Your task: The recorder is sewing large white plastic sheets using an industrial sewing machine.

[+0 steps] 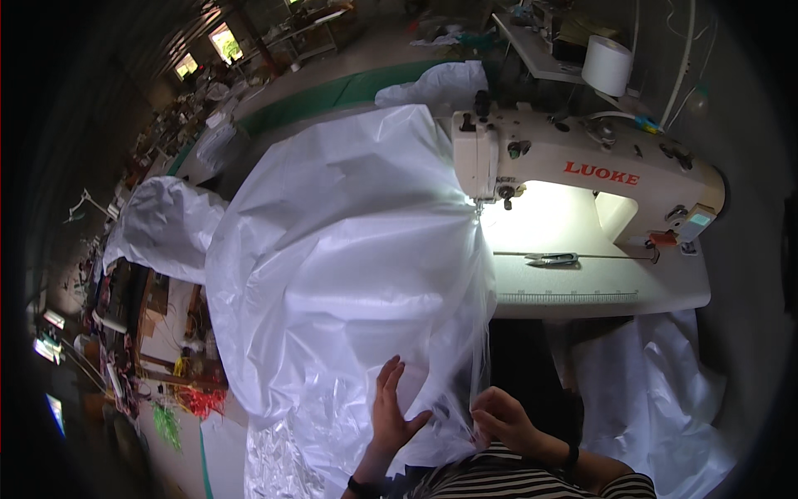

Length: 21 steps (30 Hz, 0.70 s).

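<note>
A big white plastic sheet (349, 249) is spread over the sewing table (598, 295) & bunched toward the needle area of the cream sewing machine (582, 170), w/ the rest draped down to the lap at bottom centre. The left hand (391, 412) is laid flat on the sheet, fingers (389, 374) stretched upward & slightly apart, thumb out to the right; nothing is gripped, the palm is just pressed on the material. The right hand (503, 420) is curled, fingertips pinched on a gathered fold of the sheet's edge just beside the left thumb; a dark band is seen on each wrist. Both hands are close together, near the body, well apart from the machine. Thin strands of the sheet are stretched from the right hand up toward the needle. A pair of snips (553, 259) is lying on the lit table surface right of the needle, untouched. A white roll (607, 65) stands behind the machine. More white sheet (166, 224) is heaped at left, & another piece (657, 391) hangs below the table at right.
</note>
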{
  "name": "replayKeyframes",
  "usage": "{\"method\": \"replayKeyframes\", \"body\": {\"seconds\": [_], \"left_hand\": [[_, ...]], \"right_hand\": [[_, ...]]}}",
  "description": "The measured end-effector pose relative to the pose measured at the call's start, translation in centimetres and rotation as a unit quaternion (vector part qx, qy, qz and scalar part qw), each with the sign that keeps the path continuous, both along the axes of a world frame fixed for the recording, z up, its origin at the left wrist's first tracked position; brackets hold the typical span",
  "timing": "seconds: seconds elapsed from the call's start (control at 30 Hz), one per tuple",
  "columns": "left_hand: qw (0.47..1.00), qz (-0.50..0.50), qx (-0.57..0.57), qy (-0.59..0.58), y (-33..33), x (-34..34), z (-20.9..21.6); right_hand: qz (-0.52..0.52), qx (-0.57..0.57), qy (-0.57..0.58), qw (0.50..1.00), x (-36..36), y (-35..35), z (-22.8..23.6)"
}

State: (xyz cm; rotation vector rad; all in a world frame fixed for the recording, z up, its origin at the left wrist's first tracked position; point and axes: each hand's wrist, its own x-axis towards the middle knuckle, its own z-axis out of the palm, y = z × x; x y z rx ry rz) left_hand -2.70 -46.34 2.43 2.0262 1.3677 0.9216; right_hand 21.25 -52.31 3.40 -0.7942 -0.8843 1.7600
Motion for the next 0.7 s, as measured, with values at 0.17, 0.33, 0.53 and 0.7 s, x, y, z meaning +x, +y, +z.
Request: {"method": "replayKeyframes", "body": {"seconds": [0.17,0.33,0.53,0.7], "left_hand": [[0.972,0.103,0.127,0.170,-0.1,2.0,-3.9],[0.987,0.143,0.056,0.054,-0.9,1.0,-4.4],[0.990,0.131,0.049,0.024,0.5,5.7,-4.9],[0.981,0.170,0.090,-0.013,3.4,6.0,-4.6]], "right_hand": [[0.019,0.074,-0.184,0.980,-0.2,-1.8,0.9],[0.049,0.184,-0.252,0.949,-0.1,-2.7,2.1],[0.081,0.300,-0.282,0.908,-1.7,-2.6,3.0],[0.087,0.313,-0.282,0.903,-1.8,-2.7,3.3]]}}
